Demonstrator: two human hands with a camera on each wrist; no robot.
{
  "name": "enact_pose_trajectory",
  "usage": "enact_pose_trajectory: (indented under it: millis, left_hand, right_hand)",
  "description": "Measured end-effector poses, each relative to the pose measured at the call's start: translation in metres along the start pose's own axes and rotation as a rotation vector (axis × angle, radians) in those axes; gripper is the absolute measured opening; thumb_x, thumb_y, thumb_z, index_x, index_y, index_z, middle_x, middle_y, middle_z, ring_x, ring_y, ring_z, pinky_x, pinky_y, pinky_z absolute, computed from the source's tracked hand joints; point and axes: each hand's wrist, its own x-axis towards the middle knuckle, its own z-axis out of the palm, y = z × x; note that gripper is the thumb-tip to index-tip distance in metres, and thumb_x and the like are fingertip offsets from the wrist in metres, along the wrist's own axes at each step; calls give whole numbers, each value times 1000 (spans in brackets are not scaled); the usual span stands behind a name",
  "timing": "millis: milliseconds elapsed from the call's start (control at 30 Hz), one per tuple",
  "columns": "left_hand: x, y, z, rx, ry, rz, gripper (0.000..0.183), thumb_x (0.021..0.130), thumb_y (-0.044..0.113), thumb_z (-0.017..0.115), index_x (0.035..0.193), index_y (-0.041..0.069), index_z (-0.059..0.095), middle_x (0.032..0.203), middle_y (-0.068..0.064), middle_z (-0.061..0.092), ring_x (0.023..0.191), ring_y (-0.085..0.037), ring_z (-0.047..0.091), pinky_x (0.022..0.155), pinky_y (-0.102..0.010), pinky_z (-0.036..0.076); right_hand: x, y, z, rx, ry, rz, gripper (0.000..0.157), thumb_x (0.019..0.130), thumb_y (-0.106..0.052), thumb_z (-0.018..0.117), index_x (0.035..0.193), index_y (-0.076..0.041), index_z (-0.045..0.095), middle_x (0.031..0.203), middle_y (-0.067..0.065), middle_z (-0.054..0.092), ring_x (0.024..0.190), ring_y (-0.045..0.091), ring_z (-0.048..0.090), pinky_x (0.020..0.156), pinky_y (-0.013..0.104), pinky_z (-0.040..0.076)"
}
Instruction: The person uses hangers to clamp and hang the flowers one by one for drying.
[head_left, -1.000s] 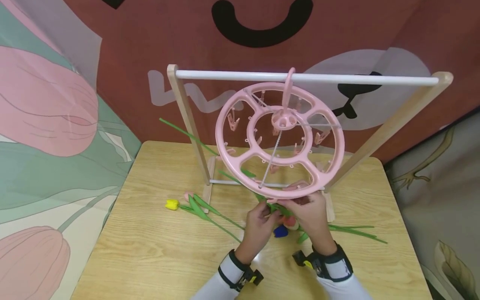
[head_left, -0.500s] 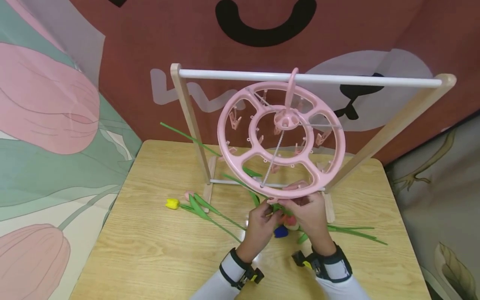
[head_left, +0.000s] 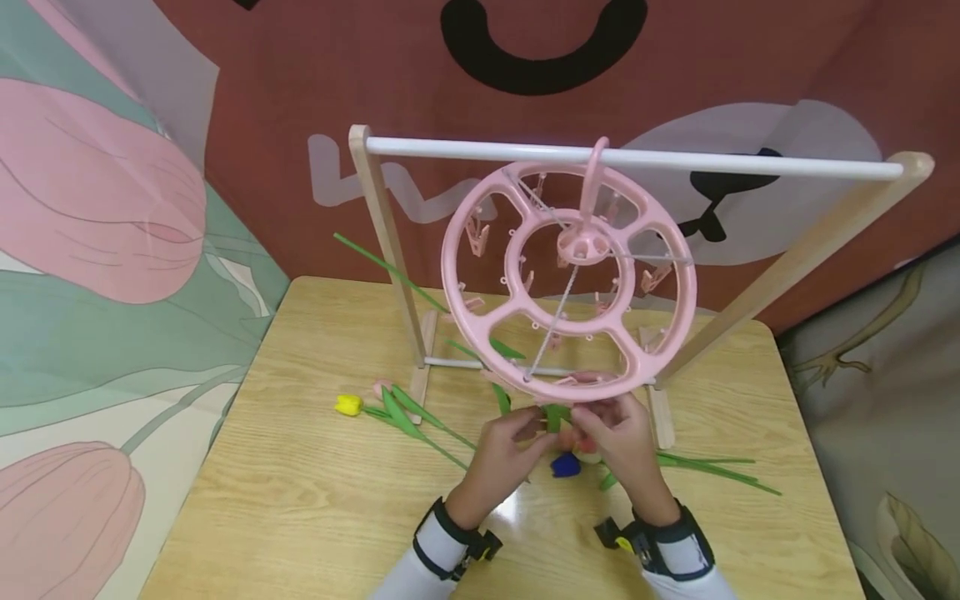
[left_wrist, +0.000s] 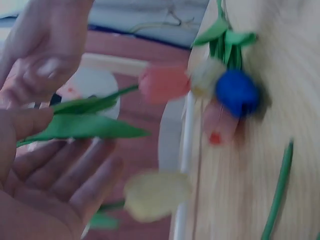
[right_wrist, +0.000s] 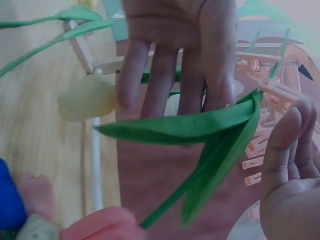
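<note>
A pink round clip hanger (head_left: 452,275) hangs by its hook from a white rail. At its near rim my right hand (head_left: 618,433) pinches a pink clip (right_wrist: 280,92), and a tulip's green stem meets the clip's tip. That tulip's leaves (right_wrist: 175,129) spread below the clip, and its pink flower (left_wrist: 162,83) points down toward the table. My left hand (head_left: 502,458) is beside the leaves with its fingers fairly straight, the leaves lying across them in the left wrist view. Behind it hangs a cream tulip (left_wrist: 156,195).
The wooden stand (head_left: 390,242) straddles the hanger. On the table (head_left: 300,500) lie a blue tulip (head_left: 566,465) and other tulips under my hands, their stems (head_left: 720,473) reaching right. A yellow tulip (head_left: 348,405) and a pale pink one (head_left: 382,388) lie at left.
My left hand has moved slightly left and down, its fingers loosening from the tulip's leaves. My right hand stays at the rim. The head view has shifted slightly.
</note>
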Motion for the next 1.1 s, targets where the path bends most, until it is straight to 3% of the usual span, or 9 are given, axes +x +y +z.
enact_pose_trajectory:
  millis: [100, 233, 400, 533, 633, 767, 933, 1100]
  left_hand:
    - [-5, 2, -14, 10, -19, 15, 23, 98, 11, 71, 120, 6, 72, 115, -13, 75, 98, -21, 76, 85, -27, 64]
    - [-11, 0, -34, 47, 5, 40, 18, 96, 3, 71, 113, -2, 72, 110, -19, 75, 95, -24, 77, 82, -24, 64]
    - [-18, -1, -61, 182, 8, 59, 16, 96, 4, 72, 112, 0, 73, 107, -12, 76, 92, -17, 75, 80, -24, 64]
    - [-27, -5, -87, 373, -11, 11, 16, 96, 9, 73, 112, 10, 74, 110, -3, 77, 99, -13, 73, 85, -33, 63]
    - [-35, -11, -106, 511, -35, -66, 23, 94, 7, 75, 117, 12, 74, 119, -3, 75, 112, -19, 70, 93, -40, 61]
    - [-44, -22, -129, 664, -86, -147, 36, 91, 3, 76, 125, 10, 71, 129, -7, 69, 123, -27, 64, 102, -44, 57]
    - [-52, -39, -149, 849, -116, -84, 48, 79, -10, 72, 125, 5, 71, 129, -16, 67, 123, -35, 62, 104, -50, 54]
    - [-58, -54, -158, 954, -95, -7, 45, 77, -13, 72, 118, 6, 74, 126, -18, 68, 121, -37, 63, 103, -54, 54]
  right_hand:
    - [-5, 4, -4, 47, -15, -2, 36, 92, 21, 57, 125, 6, 58, 89, -1, 68, 64, 9, 64, 47, 25, 53]
    - [-12, 8, -9, 51, -29, 48, 28, 95, 18, 54, 114, -3, 59, 83, -3, 67, 66, 9, 67, 50, 25, 55]
    - [-22, 14, -10, 35, -113, 96, 7, 100, 13, 52, 102, 11, 58, 87, -6, 73, 77, 6, 72, 63, 23, 62]
    - [-28, 21, -3, 40, -253, 64, 12, 100, 15, 50, 106, 17, 60, 99, -2, 75, 90, 9, 74, 74, 27, 64]
    - [-32, 29, 5, -46, -340, 50, 19, 99, 13, 54, 112, 8, 67, 106, 6, 76, 96, 11, 74, 76, 31, 65]
    - [-37, 43, 16, -195, -403, 118, 21, 102, 0, 60, 119, -4, 71, 112, 15, 76, 98, 17, 75, 78, 36, 65]
    - [-42, 62, 25, -349, -439, 264, 22, 104, -19, 63, 122, -10, 72, 115, 12, 76, 97, 23, 75, 80, 28, 63]
    - [-45, 76, 34, -431, -502, 283, 25, 104, -16, 63, 124, -4, 69, 116, 10, 76, 103, 23, 74, 87, 27, 62]
